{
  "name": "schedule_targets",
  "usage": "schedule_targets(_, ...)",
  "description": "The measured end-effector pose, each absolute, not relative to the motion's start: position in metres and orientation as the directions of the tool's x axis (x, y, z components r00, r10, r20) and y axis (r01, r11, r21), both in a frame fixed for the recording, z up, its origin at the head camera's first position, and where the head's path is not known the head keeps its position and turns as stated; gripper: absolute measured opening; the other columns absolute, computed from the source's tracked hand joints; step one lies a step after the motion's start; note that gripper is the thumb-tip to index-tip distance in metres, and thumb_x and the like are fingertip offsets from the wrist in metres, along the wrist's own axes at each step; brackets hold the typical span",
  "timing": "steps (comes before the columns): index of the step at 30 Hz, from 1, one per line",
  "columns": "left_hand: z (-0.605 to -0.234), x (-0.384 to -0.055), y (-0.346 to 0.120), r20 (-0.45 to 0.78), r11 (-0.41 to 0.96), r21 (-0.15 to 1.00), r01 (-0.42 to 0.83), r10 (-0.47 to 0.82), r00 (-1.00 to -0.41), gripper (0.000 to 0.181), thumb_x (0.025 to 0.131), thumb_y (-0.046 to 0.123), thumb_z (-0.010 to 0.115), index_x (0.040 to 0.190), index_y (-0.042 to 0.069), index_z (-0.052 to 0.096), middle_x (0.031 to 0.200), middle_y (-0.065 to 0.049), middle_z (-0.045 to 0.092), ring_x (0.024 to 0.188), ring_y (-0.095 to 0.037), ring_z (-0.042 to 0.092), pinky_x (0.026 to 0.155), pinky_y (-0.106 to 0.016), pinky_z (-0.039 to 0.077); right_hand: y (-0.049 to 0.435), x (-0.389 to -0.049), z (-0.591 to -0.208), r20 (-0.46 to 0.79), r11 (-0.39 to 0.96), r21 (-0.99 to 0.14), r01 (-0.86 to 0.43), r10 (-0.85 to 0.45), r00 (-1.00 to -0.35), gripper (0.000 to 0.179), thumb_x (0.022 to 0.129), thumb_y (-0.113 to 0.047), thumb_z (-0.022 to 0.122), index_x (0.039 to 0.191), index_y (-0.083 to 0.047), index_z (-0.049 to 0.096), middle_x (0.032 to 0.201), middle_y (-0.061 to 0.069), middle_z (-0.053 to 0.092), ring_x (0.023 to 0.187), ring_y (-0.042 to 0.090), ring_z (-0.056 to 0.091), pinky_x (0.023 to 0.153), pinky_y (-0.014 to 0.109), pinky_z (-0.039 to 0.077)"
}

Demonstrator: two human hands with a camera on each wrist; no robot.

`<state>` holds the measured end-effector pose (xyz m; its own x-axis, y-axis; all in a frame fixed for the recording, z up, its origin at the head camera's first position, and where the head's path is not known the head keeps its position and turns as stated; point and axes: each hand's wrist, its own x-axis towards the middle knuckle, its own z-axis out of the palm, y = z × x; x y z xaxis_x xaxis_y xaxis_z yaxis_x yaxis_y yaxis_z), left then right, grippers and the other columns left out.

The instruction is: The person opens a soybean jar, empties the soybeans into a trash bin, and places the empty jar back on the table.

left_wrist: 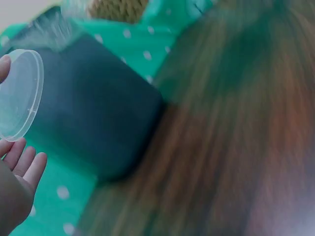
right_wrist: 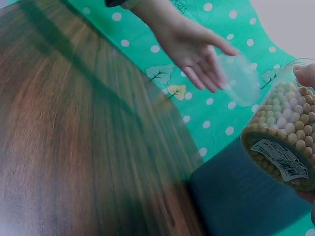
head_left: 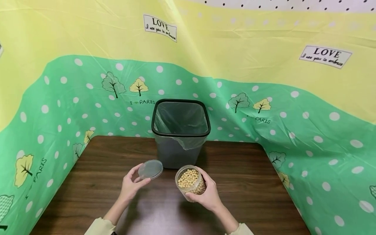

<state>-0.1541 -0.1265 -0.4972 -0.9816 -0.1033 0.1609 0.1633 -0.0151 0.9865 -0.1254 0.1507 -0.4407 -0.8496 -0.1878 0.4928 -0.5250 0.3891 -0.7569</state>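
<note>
My left hand [head_left: 129,186] pinches a clear round lid [head_left: 150,169] by its edge, thumb below and fingers behind. To its right, my right hand [head_left: 208,193] grips a clear plastic jar [head_left: 191,181] of pale round beans [head_left: 188,178]. The jar's open mouth tilts toward me and to the left. In the right wrist view a barcode label [right_wrist: 280,158] shows on the jar's base. Both hands are above the table, in front of a grey bin [head_left: 179,151] with a black rim and a clear liner bag.
The bin stands at the back middle of the dark wooden table [head_left: 235,169]. Clear liner [head_left: 189,142] hangs over its front rim. A green and yellow printed cloth [head_left: 188,65] encloses the table at the back and both sides.
</note>
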Motion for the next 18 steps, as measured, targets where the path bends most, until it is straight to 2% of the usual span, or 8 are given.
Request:
schedule_targets(3,-0.513,-0.154,-0.141,0.087,0.108,0.991,0.077,-0.093,-0.992,0.065,0.071,0.002,0.075,0.128,-0.005,0.045,0.124,-0.02,0.05,0.107,-0.02,0.054,0.085,-0.024,0.048,0.153,-0.126,-0.444,0.485,0.387,-0.765,-0.515,-0.179,-0.856,0.081,0.053,-0.009,0.084,0.124,0.005,0.048,0.116,0.021,0.057,0.099,0.035,0.058,0.082,0.028,0.047)
schedule_targets(8,-0.543,-0.157,-0.158,-0.009,0.264,0.964,-0.033,-0.092,-0.996,0.074,0.071,0.013,0.077,0.13,-0.01,0.038,0.123,-0.028,0.047,0.112,-0.04,0.05,0.089,-0.037,0.046,0.157,-0.126,-0.449,0.484,0.378,-0.768,-0.518,-0.189,-0.855,0.08,0.055,-0.007,0.083,0.125,0.005,0.047,0.116,0.022,0.056,0.098,0.034,0.058,0.081,0.028,0.048)
schedule_targets(13,-0.568,-0.161,-0.167,0.006,0.431,0.902,-0.039,-0.101,-0.995,0.08,0.066,0.021,0.082,0.126,-0.013,0.041,0.12,-0.03,0.048,0.106,-0.04,0.053,0.085,-0.038,0.048,0.159,-0.126,-0.452,0.49,0.372,-0.771,-0.517,-0.173,-0.854,0.08,0.055,-0.007,0.083,0.125,0.005,0.047,0.116,0.022,0.056,0.098,0.03,0.058,0.081,0.026,0.048)
schedule_targets(18,-0.581,-0.16,-0.172,0.143,0.624,0.778,0.073,-0.063,-0.988,0.082,0.059,0.032,0.084,0.12,-0.011,0.05,0.113,-0.026,0.056,0.103,-0.038,0.054,0.084,-0.047,0.045,0.161,-0.126,-0.455,0.492,0.358,-0.781,-0.511,-0.15,-0.857,0.078,0.055,-0.005,0.083,0.125,0.006,0.048,0.117,0.022,0.056,0.099,0.03,0.058,0.082,0.024,0.047)
